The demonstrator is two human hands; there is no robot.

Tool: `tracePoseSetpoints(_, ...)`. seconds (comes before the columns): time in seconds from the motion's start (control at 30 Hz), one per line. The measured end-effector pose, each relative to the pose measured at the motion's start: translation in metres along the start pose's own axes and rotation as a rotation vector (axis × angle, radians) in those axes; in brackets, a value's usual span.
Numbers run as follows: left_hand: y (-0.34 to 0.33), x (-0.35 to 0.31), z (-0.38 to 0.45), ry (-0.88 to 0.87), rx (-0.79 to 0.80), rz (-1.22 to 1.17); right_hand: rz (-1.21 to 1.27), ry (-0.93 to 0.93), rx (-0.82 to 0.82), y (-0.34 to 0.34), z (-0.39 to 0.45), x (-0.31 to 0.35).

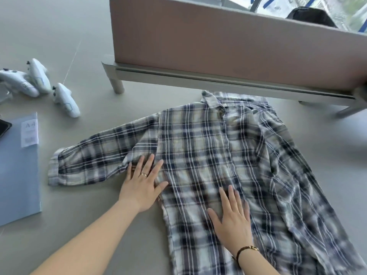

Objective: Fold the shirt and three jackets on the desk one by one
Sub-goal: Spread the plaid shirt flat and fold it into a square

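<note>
Shirt (208, 155), plaid in navy, white and pale yellow, lies spread front-up on the grey desk (89, 195), its collar toward 12 o'clock near the foot of the brown divider panel (218, 42); one sleeve stretches flat toward 9 o'clock, while the side toward 3 o'clock is rumpled and partly folded over itself; the left hand (142, 187), a ring on one finger, lies flat with fingers straight and slightly spread, pressing the fabric where that sleeve meets the body, holding nothing; the right hand (232, 217), a watch at its wrist, rests palm-down with fingers straight on the lower front of the shirt, toward 6 o'clock, also gripping nothing; at 9 o'clock lies a blue folder (19, 171) with a white label; at 10 o'clock sit three white controllers (37, 84), well apart from the shirt.
</note>
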State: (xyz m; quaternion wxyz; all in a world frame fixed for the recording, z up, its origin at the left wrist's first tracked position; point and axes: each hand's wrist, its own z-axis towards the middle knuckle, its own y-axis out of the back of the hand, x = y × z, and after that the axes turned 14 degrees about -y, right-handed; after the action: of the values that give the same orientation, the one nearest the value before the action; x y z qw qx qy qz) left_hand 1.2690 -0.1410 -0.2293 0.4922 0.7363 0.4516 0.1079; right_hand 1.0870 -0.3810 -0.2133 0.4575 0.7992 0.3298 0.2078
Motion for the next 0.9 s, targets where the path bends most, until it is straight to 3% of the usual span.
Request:
tracePoseSetpoints(0.23, 0.024, 0.028, 0.014, 0.011, 0.0, 0.112, -0.067, 0.034, 0.035, -0.02, -0.02, -0.006)
tracePoseSetpoints(0.37, 0.013, -0.016, -0.002, 0.045, -0.19, 0.076, -0.036, 0.029, 0.021, -0.023, -0.018, 0.014)
tracePoseSetpoints(0.43, -0.001, -0.053, -0.018, -0.046, -0.287, -0.032, -0.015, 0.041, 0.025, -0.022, -0.017, 0.017)
tracePoseSetpoints(0.5, -0.023, -0.09, -0.038, -0.159, -0.276, -0.119, 0.009, 0.086, 0.018, -0.022, -0.02, 0.011)
tracePoseSetpoints(0.57, -0.047, -0.119, -0.059, -0.198, -0.218, -0.11, 0.047, 0.144, -0.003, -0.025, -0.028, -0.006)
tracePoseSetpoints(0.7, -0.1, -0.138, -0.101, -0.066, -0.114, -0.071, 0.046, 0.137, -0.003, -0.035, -0.06, -0.069)
tracePoseSetpoints(0.9, -0.142, -0.142, -0.159, 0.012, -0.134, -0.048, -0.001, 0.199, -0.051, -0.064, -0.102, -0.149)
